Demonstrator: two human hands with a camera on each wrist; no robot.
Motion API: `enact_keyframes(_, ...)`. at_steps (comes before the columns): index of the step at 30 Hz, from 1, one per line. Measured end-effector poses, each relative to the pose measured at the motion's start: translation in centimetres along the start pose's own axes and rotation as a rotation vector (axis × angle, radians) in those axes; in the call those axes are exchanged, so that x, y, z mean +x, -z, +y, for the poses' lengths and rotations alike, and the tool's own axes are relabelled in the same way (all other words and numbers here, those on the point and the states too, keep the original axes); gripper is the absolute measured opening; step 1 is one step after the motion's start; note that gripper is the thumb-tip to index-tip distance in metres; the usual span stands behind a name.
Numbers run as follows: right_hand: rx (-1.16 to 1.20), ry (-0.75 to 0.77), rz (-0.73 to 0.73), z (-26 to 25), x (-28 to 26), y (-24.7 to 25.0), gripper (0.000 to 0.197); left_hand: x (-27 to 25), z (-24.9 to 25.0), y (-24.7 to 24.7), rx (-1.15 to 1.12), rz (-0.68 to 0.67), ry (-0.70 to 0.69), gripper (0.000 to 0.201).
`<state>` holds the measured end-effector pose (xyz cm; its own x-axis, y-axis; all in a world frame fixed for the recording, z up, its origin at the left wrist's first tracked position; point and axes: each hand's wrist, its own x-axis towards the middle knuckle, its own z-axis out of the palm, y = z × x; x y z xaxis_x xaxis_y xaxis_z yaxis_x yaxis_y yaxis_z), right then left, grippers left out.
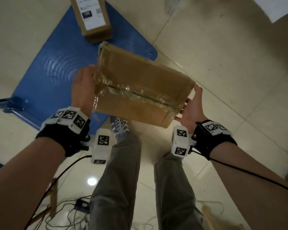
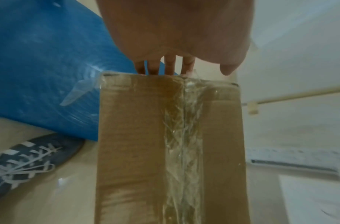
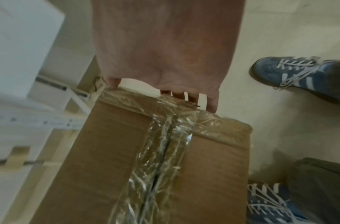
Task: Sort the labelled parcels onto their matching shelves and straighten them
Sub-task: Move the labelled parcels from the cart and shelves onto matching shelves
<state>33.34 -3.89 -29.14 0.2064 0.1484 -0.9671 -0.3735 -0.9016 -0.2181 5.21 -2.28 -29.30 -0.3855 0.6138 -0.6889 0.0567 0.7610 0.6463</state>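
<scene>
1. Nearest: left hand [image 1: 83, 90] and right hand [image 1: 192, 107] clamped on opposite ends of taped parcel [image 1: 140, 90], fingers curled over its end edges; carried in mid-air above floor.
2. Farther: blue cart [image 1: 45, 75], bearing 1 labelled parcel [image 1: 94, 19].
3. Step judged: transport; label not visible, so needs turning and reading before shelving.
</scene>
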Motion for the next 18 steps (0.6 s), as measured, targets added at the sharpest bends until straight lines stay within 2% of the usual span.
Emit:
enact_keyframes(3, 0.125, -0.010, 0.057, 0.2, -0.6, 4.1, 0.080, -2.4, 2.4, -3.5, -0.048, -0.104, -0.078, 0.041)
enact_keyframes(5, 0.216, -0.020, 0.097, 0.7, -0.8, 6.7, 0.086, -4.4, 3.9, -5.8, 0.023, -0.211, -0.150, 0.037)
enact_keyframes(7, 0.292, -0.027, 0.114, 1.2, -0.9, 8.9, 0.088, -6.0, 5.0, -7.9, 0.129, -0.359, -0.270, 0.041)
enact_keyframes(9, 0.379, -0.049, 0.099, 1.7, -0.9, 10.9, 0.087, -7.2, 5.9, -9.3, 0.284, -0.511, -0.401, 0.055)
enact_keyframes(11, 0.442, -0.047, 0.100, 2.5, -0.6, 12.5, 0.085, -7.8, 6.9, -10.4, 0.504, -0.593, -0.549, 0.072)
enact_keyframes(13, 0.466, -0.078, 0.115, 3.2, -0.1, 14.1, 0.083, -8.5, 7.6, -11.9, 0.576, -0.656, -0.689, 0.087)
enact_keyframes(15, 0.428, -0.102, 0.153, 3.5, 0.4, 15.1, 0.075, -9.7, 8.2, -13.7, 0.554, -0.726, -0.730, 0.102)
enact_keyframes(18, 0.320, -0.141, 0.140, 2.8, 0.4, 15.2, 0.049, -11.3, 8.0, -16.0, 0.722, -0.691, -0.865, 0.106)
